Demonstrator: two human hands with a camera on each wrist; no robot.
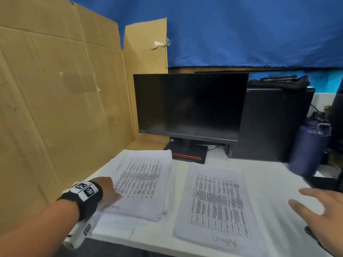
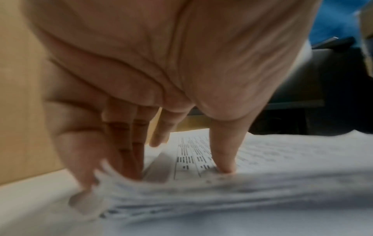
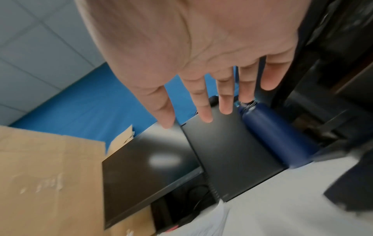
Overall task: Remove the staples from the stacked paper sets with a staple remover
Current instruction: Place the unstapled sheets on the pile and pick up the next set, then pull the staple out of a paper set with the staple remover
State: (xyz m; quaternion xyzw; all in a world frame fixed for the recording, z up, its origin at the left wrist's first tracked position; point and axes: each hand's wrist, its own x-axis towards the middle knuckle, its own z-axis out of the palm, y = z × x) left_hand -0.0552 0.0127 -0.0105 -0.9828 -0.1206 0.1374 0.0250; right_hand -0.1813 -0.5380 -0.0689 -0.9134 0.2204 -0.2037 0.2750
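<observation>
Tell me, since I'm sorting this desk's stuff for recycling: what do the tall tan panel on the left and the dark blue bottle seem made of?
The tall tan panel: corrugated cardboard, matt, by its fold creases and tape remnants. The dark blue bottle: probably powder-coated metal, given its even, dull sheen, though plastic is possible.

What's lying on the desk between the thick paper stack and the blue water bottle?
In the head view, a thin paper set marked "Admin" lies between the thick stack and the bottle; beyond it, bare white desk.
</observation>
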